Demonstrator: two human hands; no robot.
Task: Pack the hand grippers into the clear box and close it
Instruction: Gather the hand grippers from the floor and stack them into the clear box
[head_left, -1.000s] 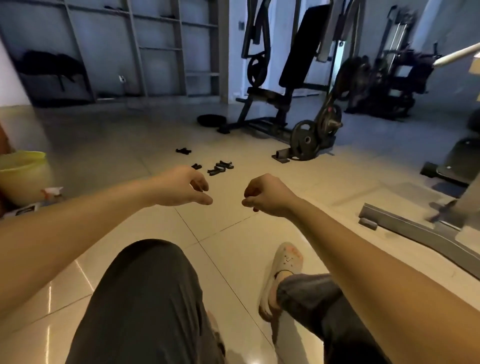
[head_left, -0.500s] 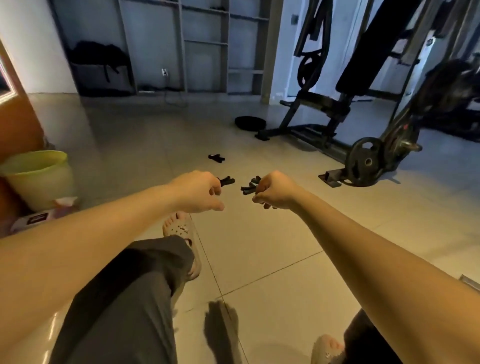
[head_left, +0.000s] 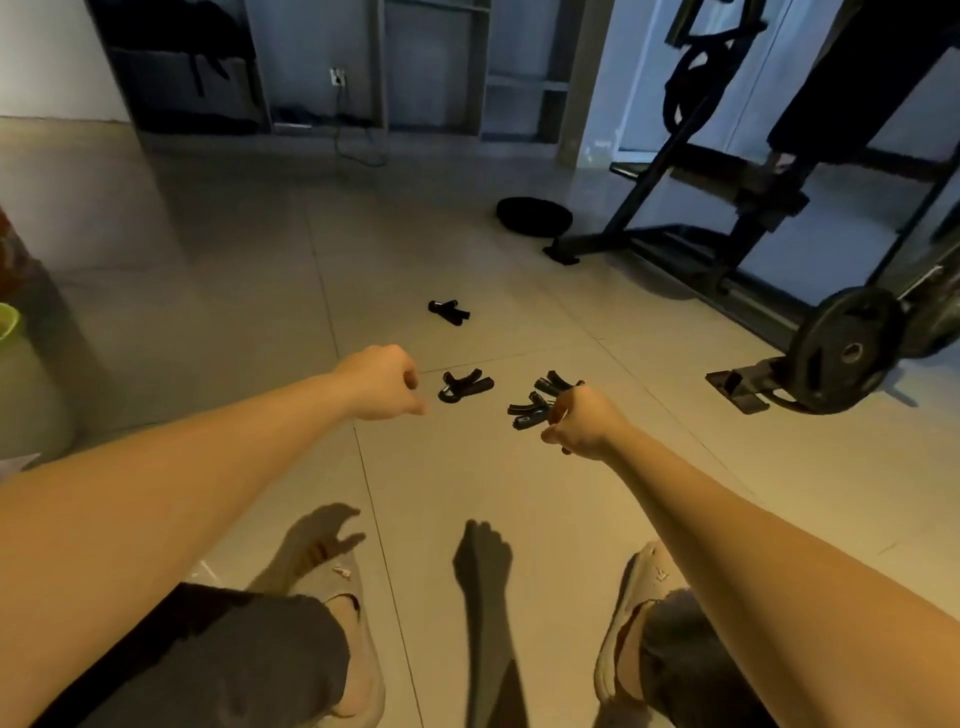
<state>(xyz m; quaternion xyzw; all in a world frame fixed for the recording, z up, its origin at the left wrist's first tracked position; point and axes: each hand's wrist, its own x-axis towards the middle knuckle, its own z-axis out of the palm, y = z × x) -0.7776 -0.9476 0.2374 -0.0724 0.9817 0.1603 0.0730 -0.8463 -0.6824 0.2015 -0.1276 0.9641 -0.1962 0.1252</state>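
A: Several grippers lie on the tiled floor (head_left: 519, 509): one far gripper (head_left: 449, 312) alone, a middle gripper (head_left: 464, 385) ahead of the left hand (head_left: 382, 382), and a pile (head_left: 537, 400) by the right hand (head_left: 582, 421).

B: How many in the pile?

A: I cannot tell; the black handles overlap. At least two, maybe three.

B: What are the hands doing?

A: Both arms reach forward over the floor. The left hand is loosely curled, fingers bent under and thumb pointing toward the middle gripper. It holds nothing and stops just short of it.

B: And the right?

A: Its fingers are curled and sit against the pile's right side, over the handle ends. Whether they actually grip a handle or only cover it, I cannot tell.

B: Where does the far gripper sit?

A: Well apart from the others, farther out on the floor, toward the back wall.

B: Anything else around?

A: A weight plate (head_left: 847, 351) stands on a bench frame (head_left: 727, 244) at the right. A dark round pad (head_left: 534, 216) lies near the frame's foot. The person's two sandalled feet, left foot (head_left: 332, 582) and right foot (head_left: 644, 587), rest at the near edge, with hand shadows between them.
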